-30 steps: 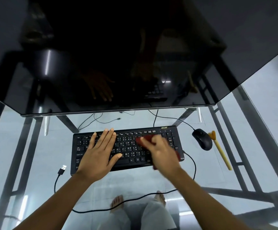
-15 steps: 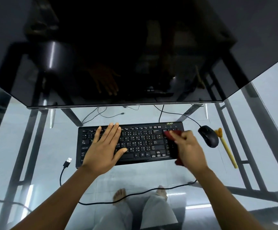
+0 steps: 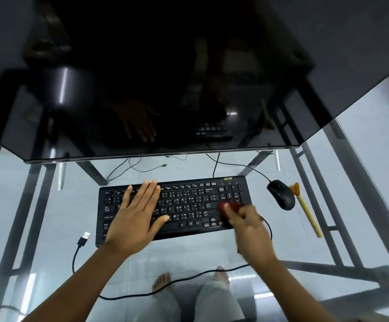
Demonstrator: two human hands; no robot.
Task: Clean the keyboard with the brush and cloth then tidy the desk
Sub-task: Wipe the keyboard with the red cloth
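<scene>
A black keyboard (image 3: 188, 203) lies on the glass desk (image 3: 49, 228) below the monitor. My left hand (image 3: 137, 214) rests flat on its left half, fingers spread. My right hand (image 3: 249, 226) is closed around a dark red cloth (image 3: 229, 205) pressed on the keyboard's right end, blurred by motion. A yellow brush (image 3: 306, 210) with a wooden handle lies on the glass to the right of the mouse, untouched.
A black mouse (image 3: 281, 194) sits between keyboard and brush, its cable running behind. A large dark monitor (image 3: 165, 89) overhangs the back. An unplugged USB cable (image 3: 83, 239) trails at the keyboard's left. My legs and feet show through the glass.
My right hand with the cloth swept from the keyboard's middle to its right end, then came back slightly left. My left hand stayed flat on the keys.
</scene>
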